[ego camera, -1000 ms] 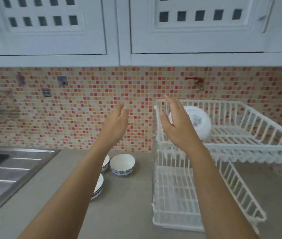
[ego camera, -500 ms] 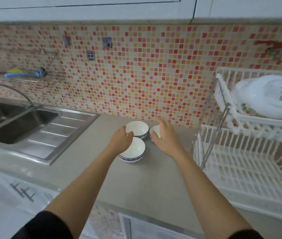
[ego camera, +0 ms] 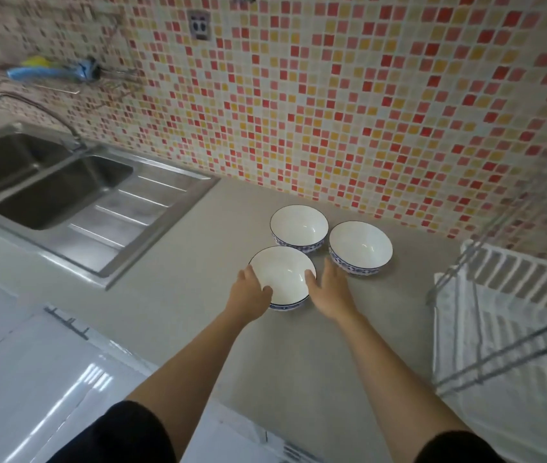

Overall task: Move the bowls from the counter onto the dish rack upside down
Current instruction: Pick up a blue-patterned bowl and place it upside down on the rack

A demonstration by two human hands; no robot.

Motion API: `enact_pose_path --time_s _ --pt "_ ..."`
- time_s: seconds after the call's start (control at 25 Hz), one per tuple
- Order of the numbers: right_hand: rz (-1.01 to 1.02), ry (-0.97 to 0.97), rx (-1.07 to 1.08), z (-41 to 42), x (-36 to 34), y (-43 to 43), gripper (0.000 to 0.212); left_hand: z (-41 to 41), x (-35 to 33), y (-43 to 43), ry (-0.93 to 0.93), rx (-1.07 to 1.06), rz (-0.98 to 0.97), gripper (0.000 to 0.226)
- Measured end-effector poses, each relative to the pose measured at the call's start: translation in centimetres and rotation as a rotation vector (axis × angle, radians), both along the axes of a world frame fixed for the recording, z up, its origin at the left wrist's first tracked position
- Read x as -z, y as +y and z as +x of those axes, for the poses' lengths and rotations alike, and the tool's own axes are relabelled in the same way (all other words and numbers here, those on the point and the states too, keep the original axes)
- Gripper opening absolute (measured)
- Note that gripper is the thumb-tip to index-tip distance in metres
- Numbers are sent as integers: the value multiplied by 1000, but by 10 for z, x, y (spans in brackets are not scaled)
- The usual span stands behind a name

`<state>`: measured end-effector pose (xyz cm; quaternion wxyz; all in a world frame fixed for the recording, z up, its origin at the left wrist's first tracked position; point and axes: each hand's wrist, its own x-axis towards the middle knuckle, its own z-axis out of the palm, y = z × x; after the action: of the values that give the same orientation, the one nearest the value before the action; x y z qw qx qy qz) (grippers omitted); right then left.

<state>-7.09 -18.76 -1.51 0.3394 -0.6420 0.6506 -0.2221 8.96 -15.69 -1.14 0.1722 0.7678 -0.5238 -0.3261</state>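
Three white bowls with blue patterned bands stand upright on the grey counter (ego camera: 298, 345). The nearest bowl (ego camera: 282, 274) sits between my hands. My left hand (ego camera: 250, 292) grips its left rim, thumb over the edge. My right hand (ego camera: 330, 290) presses against its right side, thumb on the rim. A second bowl (ego camera: 298, 225) stands behind it, a third bowl (ego camera: 360, 245) to the right. The white dish rack (ego camera: 506, 329) stands at the right edge; only its lower tier shows.
A steel double sink (ego camera: 48, 192) with drainboard and tap (ego camera: 31, 108) lies at the left. The mosaic tile wall (ego camera: 332, 95) runs behind the bowls. The rack's metal struts (ego camera: 459, 272) slant up near the third bowl. White cabinet fronts (ego camera: 48, 379) are below the counter.
The view has swung down and left from the rack to the bowls. Both hands dropped from chest height to the counter and closed around the nearest bowl.
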Motion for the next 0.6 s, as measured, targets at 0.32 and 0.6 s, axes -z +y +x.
enact_pose_path --time_s 0.32,0.6 --pt "309 -40 -18 3 53 -42 31 4 31 -45 -37 -77 204 73" --pt "364 -274 32 12 38 -26 13 5 23 -36 34 -134 173 51"
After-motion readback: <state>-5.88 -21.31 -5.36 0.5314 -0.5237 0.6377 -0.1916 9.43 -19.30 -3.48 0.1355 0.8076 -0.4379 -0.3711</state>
